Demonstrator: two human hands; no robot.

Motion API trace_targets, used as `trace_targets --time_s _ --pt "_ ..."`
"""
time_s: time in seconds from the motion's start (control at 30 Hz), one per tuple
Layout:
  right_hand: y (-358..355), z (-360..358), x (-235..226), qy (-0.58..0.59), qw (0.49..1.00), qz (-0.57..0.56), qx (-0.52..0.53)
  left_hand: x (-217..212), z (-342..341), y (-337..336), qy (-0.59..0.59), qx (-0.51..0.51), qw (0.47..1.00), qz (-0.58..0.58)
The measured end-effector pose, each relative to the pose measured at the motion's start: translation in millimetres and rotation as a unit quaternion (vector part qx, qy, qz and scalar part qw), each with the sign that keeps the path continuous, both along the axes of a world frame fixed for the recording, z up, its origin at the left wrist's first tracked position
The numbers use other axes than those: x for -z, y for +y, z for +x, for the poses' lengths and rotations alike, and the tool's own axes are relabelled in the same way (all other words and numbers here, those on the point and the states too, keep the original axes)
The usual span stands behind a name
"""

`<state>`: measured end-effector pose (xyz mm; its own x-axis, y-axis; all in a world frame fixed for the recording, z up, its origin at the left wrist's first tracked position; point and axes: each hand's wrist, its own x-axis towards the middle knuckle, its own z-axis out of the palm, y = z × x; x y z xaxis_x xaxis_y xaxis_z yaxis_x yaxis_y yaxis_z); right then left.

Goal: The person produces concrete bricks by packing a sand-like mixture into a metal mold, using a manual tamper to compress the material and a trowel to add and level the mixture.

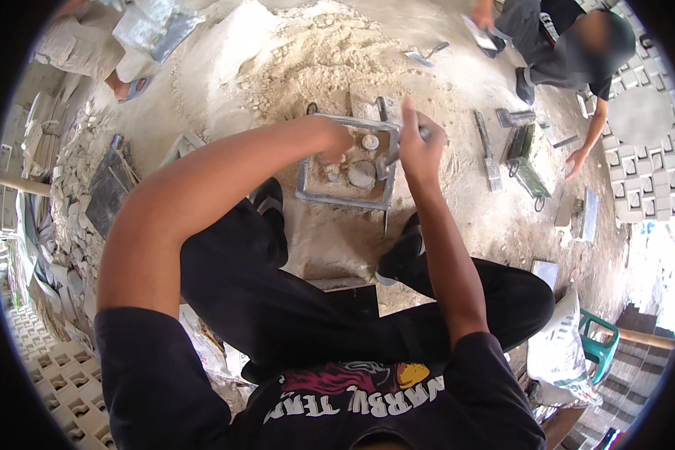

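A grey rectangular frame (301,184) filled with packed sand lies on the ground between my feet. Round pale pieces, among them a larger disc (362,175) and a smaller one (370,141), sit in the sand. My left hand (331,141) reaches over the frame's left side, fingers pointing down at the sand; blur and the hand itself hide whether they hold anything. At the right edge, my right hand (423,148) is closed around the handle of a small trowel-like tool (391,157), thumb raised. Its lower end reaches the sand inside the frame; its exact shape is unclear.
Loose sand (292,56) is heaped beyond the frame. A trowel (427,54), a long flat tool (488,154) and a box-like mould (531,161) lie to the right. One co-worker (589,56) crouches far right, another (82,41) far left. Rubble (67,187) lies left.
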<state>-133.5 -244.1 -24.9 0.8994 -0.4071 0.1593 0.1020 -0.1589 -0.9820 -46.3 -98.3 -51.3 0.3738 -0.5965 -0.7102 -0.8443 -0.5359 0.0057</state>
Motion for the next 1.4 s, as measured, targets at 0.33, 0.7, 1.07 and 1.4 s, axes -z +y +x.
trace_targets --time_s 0.33,0.7,1.07,1.4 --pt "-29 15 9 -0.009 0.98 -0.052 -0.191 14 -3 2 0.014 0.017 0.999 -0.026" --pt "-13 22 4 -0.128 0.983 0.048 -0.122 13 -4 8 0.002 0.024 0.999 0.024" --pt "-2 37 21 -0.107 0.976 -0.045 -0.185 16 -1 8 0.019 0.015 1.0 -0.001" --pt "20 50 6 -0.087 0.966 -0.022 -0.241 22 11 33 0.024 -0.037 0.999 0.004"
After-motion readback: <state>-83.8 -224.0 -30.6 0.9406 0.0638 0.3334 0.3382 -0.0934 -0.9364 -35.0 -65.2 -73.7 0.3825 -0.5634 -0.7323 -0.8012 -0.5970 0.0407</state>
